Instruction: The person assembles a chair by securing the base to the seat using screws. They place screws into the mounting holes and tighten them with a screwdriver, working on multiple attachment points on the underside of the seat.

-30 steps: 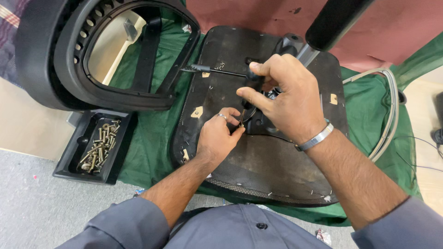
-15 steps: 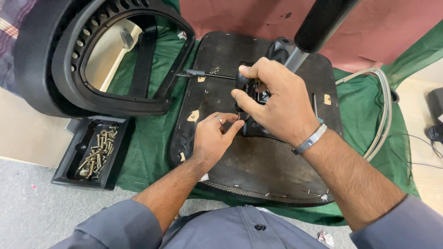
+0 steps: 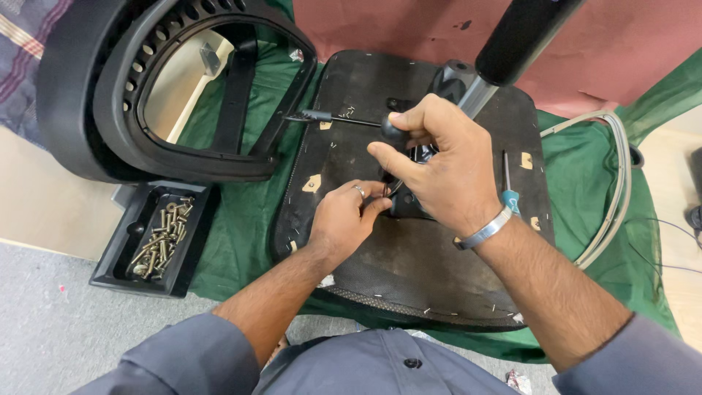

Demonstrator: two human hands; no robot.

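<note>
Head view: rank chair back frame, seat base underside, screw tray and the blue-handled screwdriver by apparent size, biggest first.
1. Seat base underside and chair back frame: similar apparent size, and the frame is cut off by the picture edge, so I won't rank the two.
2. Screw tray.
3. Blue-handled screwdriver, partly hidden behind the right hand.

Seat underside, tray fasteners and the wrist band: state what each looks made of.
Seat underside: seems a dark rigid board, matte and scuffed, with fabric stapled along its edge; pale staples dot the rim. Fasteners in the black tray: likely plated steel, with a dull brass-yellow sheen. Wrist band on the right hand: probably polished metal, silver and glinting.
</note>
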